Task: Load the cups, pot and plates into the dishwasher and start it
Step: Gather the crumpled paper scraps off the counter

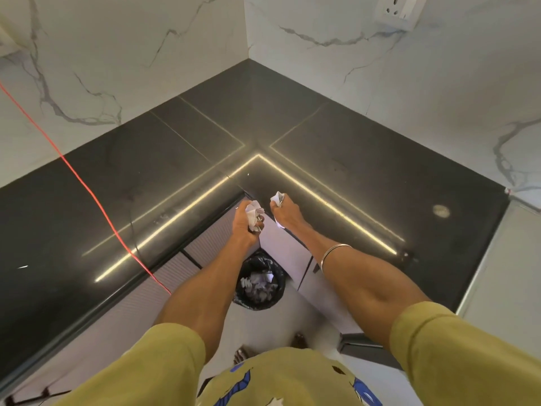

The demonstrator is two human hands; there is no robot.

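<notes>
No cup, pot, plate or dishwasher shows in the head view. My left hand [244, 225] grips a crumpled wad of white paper [254, 212] at the inner corner of the black counter [336, 159]. Right beside it my right hand [285, 210] holds a second crumpled paper [277, 198] at the counter's edge. Both hands hover above a bin lined with a black bag [259, 284] on the floor, which holds several scraps of paper. A thin metal bangle [333, 254] circles my right forearm.
The L-shaped black counter meets white marble walls [146, 54]. A red cord [87, 189] runs diagonally across the left counter and over its edge. A wall socket [399, 10] sits top right. Pale cabinet fronts [205, 244] stand below the counter.
</notes>
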